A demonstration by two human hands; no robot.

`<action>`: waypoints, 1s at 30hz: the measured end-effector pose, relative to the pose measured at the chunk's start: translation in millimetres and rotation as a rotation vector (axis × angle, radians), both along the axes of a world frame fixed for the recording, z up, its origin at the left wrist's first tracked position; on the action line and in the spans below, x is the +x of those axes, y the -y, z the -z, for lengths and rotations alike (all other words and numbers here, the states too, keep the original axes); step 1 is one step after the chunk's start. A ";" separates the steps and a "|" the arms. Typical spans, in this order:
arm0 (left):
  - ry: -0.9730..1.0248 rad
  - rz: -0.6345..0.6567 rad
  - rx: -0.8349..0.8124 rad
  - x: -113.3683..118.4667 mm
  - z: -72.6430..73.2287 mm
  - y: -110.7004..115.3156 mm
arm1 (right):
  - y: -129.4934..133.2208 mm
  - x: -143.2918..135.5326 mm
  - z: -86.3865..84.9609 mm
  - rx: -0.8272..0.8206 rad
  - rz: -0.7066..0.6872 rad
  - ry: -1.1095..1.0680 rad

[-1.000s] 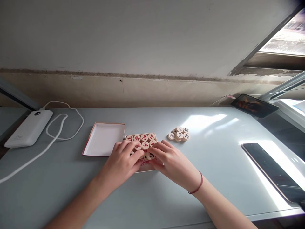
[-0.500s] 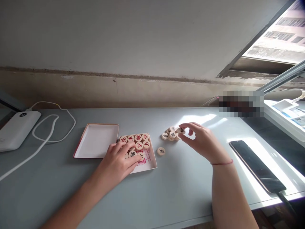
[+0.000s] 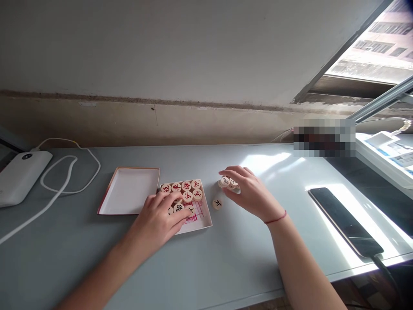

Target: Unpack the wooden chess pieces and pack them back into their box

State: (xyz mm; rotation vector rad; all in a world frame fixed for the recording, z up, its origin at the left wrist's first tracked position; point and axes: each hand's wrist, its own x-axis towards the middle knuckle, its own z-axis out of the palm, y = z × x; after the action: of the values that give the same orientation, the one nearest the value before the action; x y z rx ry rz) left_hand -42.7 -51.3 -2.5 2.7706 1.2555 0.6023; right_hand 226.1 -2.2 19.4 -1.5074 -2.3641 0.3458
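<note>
My right hand (image 3: 248, 189) has its thumb and fingers around a round Chinese chess piece (image 3: 225, 181) with a dark character, over a small pile of other pieces (image 3: 234, 182) partly hidden by the fingers. A single piece (image 3: 217, 203) with a black character lies on the desk between that pile and the box. My left hand (image 3: 163, 215) rests over the left part of a shallow white box (image 3: 203, 219), fingers apart and touching the pieces inside. Red-lettered pieces (image 3: 186, 186) fill the box's back rows, with black-lettered ones (image 3: 178, 208) in front. Some pieces are hidden under my left hand.
An upturned box lid (image 3: 134, 189) lies left of the box. Farther left are a white power bank (image 3: 24, 178) and its looped white cable (image 3: 69, 172). A phone (image 3: 345, 221) with a cable lies at the right. The wall runs along the desk's back edge.
My right hand has moved left with the Chinese chess piece, from the pile's right side to above its left part. My left hand has stayed on the box. The view has shifted slightly.
</note>
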 end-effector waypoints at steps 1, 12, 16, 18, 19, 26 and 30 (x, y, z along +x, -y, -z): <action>-0.002 -0.001 0.001 -0.2 0.3 0.2 | 3.2 -2.1 -2.5 -0.014 -0.043 -0.019; -0.022 -0.061 0.054 2.0 -0.3 0.8 | 22.5 -25.5 -10.1 -0.136 -0.160 -0.147; -0.028 -0.095 0.010 2.0 1.6 0.3 | 33.2 -48.2 -2.3 -0.052 -0.254 -0.256; -0.028 -0.092 -0.013 1.5 1.4 -0.2 | 37.1 -56.8 4.9 0.012 -0.277 -0.202; -0.028 -0.085 -0.028 1.1 0.8 -0.5 | 38.1 -59.4 8.4 0.042 -0.282 -0.168; 0.001 -0.016 -0.095 -4.7 -5.3 -1.5 | 36.7 -66.0 15.4 0.094 -0.243 0.036; -0.002 -0.003 -0.091 -8.0 -5.7 -2.6 | 30.3 -56.4 4.6 0.030 -0.258 -0.029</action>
State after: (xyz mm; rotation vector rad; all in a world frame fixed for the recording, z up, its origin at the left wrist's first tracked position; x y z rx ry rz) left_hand -50.7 -48.8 3.2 2.6962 1.2549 0.5290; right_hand 169.8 -32.5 14.8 -1.1772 -2.5329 0.3869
